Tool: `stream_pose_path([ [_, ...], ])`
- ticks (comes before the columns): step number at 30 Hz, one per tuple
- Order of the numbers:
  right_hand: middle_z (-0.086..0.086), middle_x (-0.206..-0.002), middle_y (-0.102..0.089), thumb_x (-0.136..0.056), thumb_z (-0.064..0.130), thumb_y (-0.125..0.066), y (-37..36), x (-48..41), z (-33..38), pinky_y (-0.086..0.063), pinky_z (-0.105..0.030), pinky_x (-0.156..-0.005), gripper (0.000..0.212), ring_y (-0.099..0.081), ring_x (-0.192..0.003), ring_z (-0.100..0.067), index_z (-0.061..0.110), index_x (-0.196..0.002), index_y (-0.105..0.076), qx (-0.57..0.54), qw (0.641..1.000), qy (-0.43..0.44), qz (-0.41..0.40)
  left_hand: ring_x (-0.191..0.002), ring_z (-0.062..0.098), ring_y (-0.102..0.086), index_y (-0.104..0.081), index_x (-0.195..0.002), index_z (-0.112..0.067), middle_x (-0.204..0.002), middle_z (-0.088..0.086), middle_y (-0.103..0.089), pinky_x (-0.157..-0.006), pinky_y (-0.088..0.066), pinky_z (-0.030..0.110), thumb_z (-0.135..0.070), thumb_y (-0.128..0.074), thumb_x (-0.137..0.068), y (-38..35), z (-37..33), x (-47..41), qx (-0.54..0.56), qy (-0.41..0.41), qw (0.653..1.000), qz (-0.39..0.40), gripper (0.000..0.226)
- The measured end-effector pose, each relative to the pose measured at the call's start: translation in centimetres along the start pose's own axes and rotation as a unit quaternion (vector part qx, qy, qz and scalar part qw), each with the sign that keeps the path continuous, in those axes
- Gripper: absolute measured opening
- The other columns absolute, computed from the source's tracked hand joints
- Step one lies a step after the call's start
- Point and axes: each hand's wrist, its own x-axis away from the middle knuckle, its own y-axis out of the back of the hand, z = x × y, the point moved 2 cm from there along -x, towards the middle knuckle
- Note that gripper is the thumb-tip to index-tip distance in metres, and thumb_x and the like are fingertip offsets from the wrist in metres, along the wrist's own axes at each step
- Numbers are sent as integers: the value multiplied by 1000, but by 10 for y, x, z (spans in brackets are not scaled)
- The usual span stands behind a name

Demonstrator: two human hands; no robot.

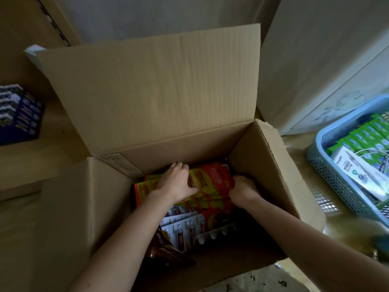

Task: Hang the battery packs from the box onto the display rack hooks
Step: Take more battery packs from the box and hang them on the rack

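An open cardboard box [271, 165] sits in front of me with its flaps up. Inside lies a stack of red and yellow battery packs [212, 178], with white blister packs of batteries [185, 226] nearer to me. Both of my hands are down in the box. My left hand [175, 181] grips the left side of the red and yellow stack, thumb over its top. My right hand [242, 189] has its fingers curled round the stack's right edge. No display rack hooks are in view.
A blue perforated plastic basket [328, 175] with green packs and a white box stands on the floor at the right. Dark blue boxed goods [19, 114] lie on a wooden shelf at the left. A white wall panel rises behind the box.
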Motion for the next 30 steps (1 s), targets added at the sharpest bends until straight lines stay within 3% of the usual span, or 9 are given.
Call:
stream_pose_path([
  [3, -18, -112, -66, -89, 12, -49, 0, 1, 0, -49, -30, -73, 26, -64, -101, -33, 2, -110, -63, 0, 1000, 3, 10, -125, 27, -37, -44, -127, -7, -129, 10, -43, -101, -40, 39, -50, -69, -71, 6, -7, 4, -28, -5, 1000, -3, 75],
  [7, -17, -112, -65, -87, 10, -53, -1, 3, -2, -53, -34, -84, 26, -63, -102, -33, 3, -110, -61, -36, 999, 2, 11, -116, 23, -48, -52, -113, -13, -118, 5, -56, -86, -44, 36, -57, -72, -63, 22, -13, 13, -126, -33, 991, -37, 70],
  [9, -16, -105, -64, -87, 9, -51, 3, 3, -1, -51, -32, -79, 20, -62, -98, -33, 3, -104, -61, -115, 993, -6, 7, -106, 23, -56, -60, -101, -16, -106, 4, -64, -77, -43, 33, -64, -72, -58, 32, -7, 15, -120, -33, 992, -18, 65],
  [12, -14, -85, -58, -94, 17, -38, 9, 1, 5, -39, -27, -70, 24, -54, -76, -25, 6, -85, -58, -240, 970, -39, 23, -88, 21, -61, -65, -81, -15, -82, -1, -66, -66, -41, 30, -66, -73, -55, 44, 1, 15, -63, -33, 997, 24, 58],
  [17, -22, -113, -63, -93, 14, -48, 5, -9, 12, -47, -37, -85, 28, -61, -101, -34, -2, -113, -58, -261, 962, -64, 36, -70, 17, -54, -63, -72, -16, -58, -9, -50, -63, -41, 28, -56, -75, -63, 58, 2, 18, -7, -55, 995, 78, 42],
  [22, -10, -89, -65, -86, 11, -61, 16, -1, 17, -55, -38, -81, 17, -64, -85, -26, 9, -103, -59, -294, 956, -7, 26, -68, 21, -54, -47, -54, -19, -56, -8, -48, -61, -37, 27, -37, -71, -76, 74, 9, 33, 31, -51, 998, 35, 37],
  [25, -9, -96, -67, -81, 6, -67, 42, 24, 27, -57, -41, -82, 19, -66, -86, -22, 13, -97, -60, -316, 948, 39, -11, -63, 25, -58, -43, -48, -19, -51, -7, -49, -57, -38, 29, -29, -71, -77, 92, 9, 55, 122, -28, 992, -15, 42],
  [28, -7, -98, -69, -82, 16, -67, 74, 62, 37, -57, -44, -82, 13, -68, -89, -24, 19, -91, -58, -280, 956, 80, -34, -58, 29, -59, -57, -54, -4, -59, 8, -64, -56, -44, 36, -29, -74, -75, 114, 9, 83, 232, 14, 971, -54, 37],
  [30, -3, -98, -69, -85, 22, -64, 100, 97, 47, -57, -36, -77, 12, -68, -90, -20, 19, -96, -60, -237, 964, 108, -47, -57, 32, -59, -57, -58, 4, -64, 17, -66, -54, -44, 34, -30, -76, -73, 135, 5, 108, 293, 39, 953, -72, 42],
])
